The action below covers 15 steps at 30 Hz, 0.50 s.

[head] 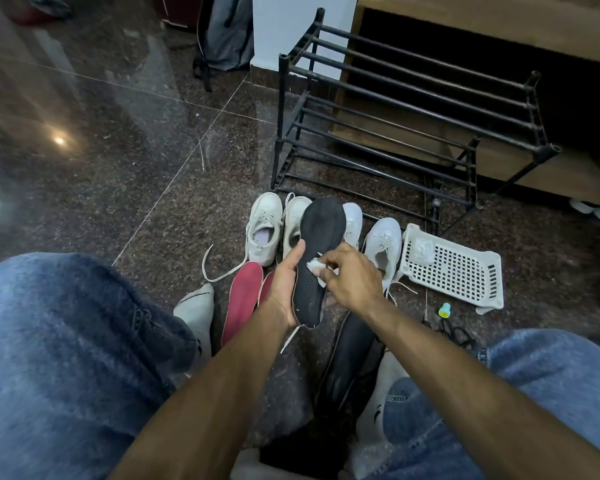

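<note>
L hand [284,289] clamped on black insole [321,233], held above floor, white shoes [264,230] at 12 o'clock. R hand [354,282] pinches white wipe [314,270] on insole's middle. Risk: hard rubbing bends the thin insole, so it slips from L grip.

Four white sneakers [264,228] are in view. Insoles number four: one black insole [321,258], a second black one [350,358] and two red insoles [241,299]. There is one white wipe [313,266], one white basket [458,275], one black shoe rack [413,106], one grey backpack [227,29] and two socked feet [196,313].
</note>
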{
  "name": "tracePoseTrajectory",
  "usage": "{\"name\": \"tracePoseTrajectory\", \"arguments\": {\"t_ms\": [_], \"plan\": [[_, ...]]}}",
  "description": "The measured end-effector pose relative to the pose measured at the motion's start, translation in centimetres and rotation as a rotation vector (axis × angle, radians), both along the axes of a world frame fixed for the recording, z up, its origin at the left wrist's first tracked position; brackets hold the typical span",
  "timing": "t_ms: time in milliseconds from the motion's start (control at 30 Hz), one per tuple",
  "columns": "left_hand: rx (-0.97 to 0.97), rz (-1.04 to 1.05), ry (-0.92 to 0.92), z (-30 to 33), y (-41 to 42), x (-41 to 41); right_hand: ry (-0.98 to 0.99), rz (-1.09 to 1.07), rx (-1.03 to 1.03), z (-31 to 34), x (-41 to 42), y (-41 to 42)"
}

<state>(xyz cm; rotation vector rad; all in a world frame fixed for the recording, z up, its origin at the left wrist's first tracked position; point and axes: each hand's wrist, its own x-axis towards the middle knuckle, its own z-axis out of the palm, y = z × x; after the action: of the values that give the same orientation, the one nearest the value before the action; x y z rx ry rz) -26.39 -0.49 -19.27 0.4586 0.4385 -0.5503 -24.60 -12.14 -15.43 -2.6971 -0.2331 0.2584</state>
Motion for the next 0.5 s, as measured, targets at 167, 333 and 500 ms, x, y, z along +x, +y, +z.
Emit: {"name": "tracePoseTrajectory", "arguments": {"t_ms": [167, 333, 500], "plan": [[0.031, 0.047, 0.033, -1.0, 0.5, 0.7, -0.063, 0.411, -0.046, 0.9, -3.5, -0.5], [-0.009, 0.064, 0.047, -0.8, -0.3, 0.2, -0.158, 0.343, -0.11, 1.1, -1.6, -0.5], [-0.016, 0.116, 0.032, -0.6, -0.5, -0.1, -0.101, 0.217, -0.074, 1.4, -0.1, 0.1]]}}
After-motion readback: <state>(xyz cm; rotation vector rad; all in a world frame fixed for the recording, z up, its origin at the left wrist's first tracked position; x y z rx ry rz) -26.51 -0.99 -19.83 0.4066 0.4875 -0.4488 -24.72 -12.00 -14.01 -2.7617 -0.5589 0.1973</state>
